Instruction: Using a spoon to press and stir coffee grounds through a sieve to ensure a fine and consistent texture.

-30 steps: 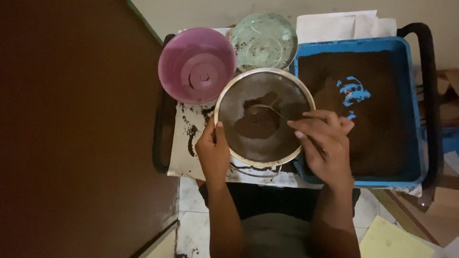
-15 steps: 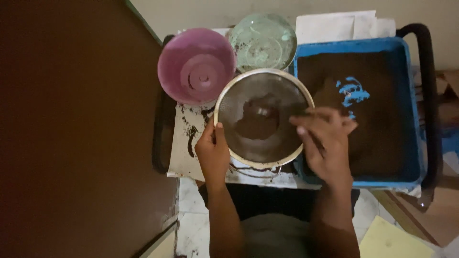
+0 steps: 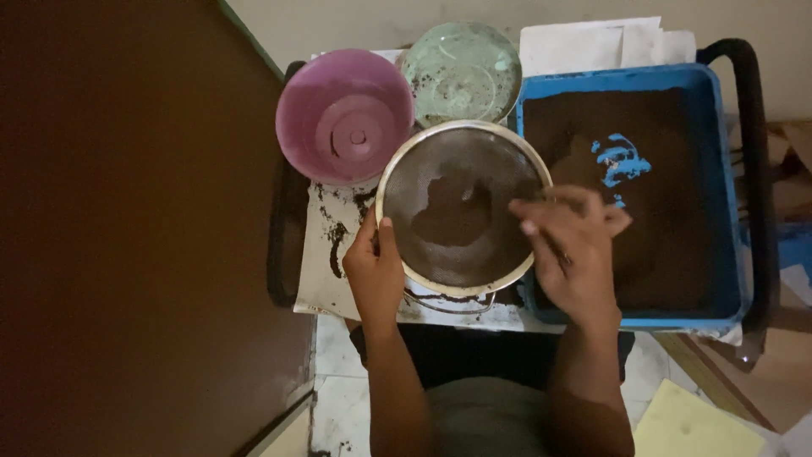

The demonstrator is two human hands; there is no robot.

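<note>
A round metal-rimmed sieve [image 3: 423, 169] holds a small heap of dark brown powder [image 3: 452, 211] on its mesh. My left hand [image 3: 375, 271] grips the sieve's near-left rim, thumb on top. My right hand [image 3: 571, 250] is at the sieve's right rim, fingers bent and blurred, partly over the mesh edge. I cannot tell if it holds the rim or only touches it. A metal bowl rim [image 3: 448, 303] shows just under the sieve's near edge.
A blue tray [image 3: 719, 186] of dark brown powder lies to the right. A pink plastic bowl [image 3: 342, 114] and a pale green dish [image 3: 461, 72] stand behind the sieve. Spilled powder marks the white paper [image 3: 326, 254] below. A dark wooden surface [image 3: 127, 228] fills the left.
The heap of powder in the sieve has shifted and changed shape. My right hand moved slightly along the right rim. The left hand kept its grip.
</note>
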